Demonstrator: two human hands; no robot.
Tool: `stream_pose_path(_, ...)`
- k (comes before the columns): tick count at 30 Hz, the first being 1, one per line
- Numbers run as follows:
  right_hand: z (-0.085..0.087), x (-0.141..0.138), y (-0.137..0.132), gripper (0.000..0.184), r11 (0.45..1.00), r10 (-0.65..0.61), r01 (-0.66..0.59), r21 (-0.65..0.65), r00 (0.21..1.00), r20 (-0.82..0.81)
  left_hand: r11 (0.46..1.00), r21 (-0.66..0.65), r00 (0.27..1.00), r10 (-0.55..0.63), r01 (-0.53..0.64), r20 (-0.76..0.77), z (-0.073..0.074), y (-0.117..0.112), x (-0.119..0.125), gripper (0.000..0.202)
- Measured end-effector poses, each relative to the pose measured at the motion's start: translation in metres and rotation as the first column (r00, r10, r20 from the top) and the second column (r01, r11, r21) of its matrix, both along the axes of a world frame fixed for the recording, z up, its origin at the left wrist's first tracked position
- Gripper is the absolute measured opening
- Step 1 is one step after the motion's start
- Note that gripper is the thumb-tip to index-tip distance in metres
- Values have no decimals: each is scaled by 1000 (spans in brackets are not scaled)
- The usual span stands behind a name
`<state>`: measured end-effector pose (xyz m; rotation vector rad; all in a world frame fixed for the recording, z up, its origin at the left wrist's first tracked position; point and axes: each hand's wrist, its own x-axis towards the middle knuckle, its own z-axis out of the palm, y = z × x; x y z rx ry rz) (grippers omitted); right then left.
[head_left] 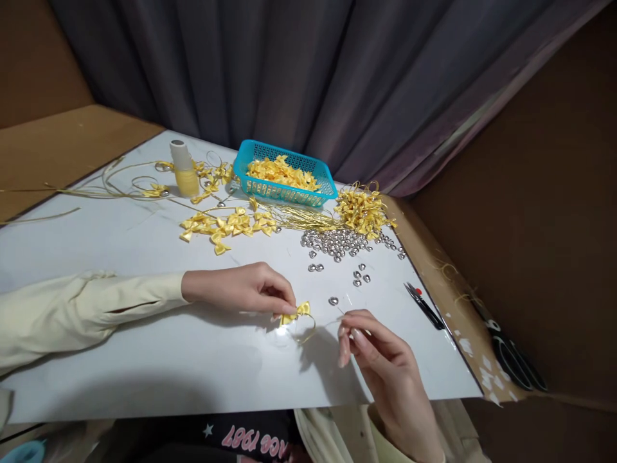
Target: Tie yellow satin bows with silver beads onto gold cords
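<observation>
My left hand (260,289) pinches a small yellow satin bow (303,309) just above the white tabletop. A thin gold cord (308,334) loops out from the bow on its right side. My right hand (380,357) is closed in a pinch, thumb against index finger, on a thin strand whose tip points up and left. I cannot make out whether that strand is cord or a needle. Just beyond its tip lies one silver bead (333,301), apart from the fingers. Several more silver beads (337,243) are heaped farther back.
A blue basket (284,195) full of yellow bows stands at the back, with loose bows (238,222) before it. Gold cords (308,217) lead to a bow bunch (364,209). There are a bottle (184,170), small snips (424,307) and black-handled scissors (513,360).
</observation>
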<state>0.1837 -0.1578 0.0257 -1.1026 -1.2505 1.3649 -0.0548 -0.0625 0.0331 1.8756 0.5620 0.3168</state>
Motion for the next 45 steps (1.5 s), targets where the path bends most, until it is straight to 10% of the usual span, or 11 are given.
stream_pose_path(9,1,-33,8,19,980,57,-123,155,926,373,980,80,983,-183,184,-9,11,-4,3,19)
stream_pose_path(28,0,-37,6,5,987,-54,10,160,960,275,974,184,991,-122,131,-59,17,-12,5,17)
stream_pose_path(45,4,-38,4,5,978,-111,50,202,946,304,992,-111,992,-68,56,-105,7,-18,4,30)
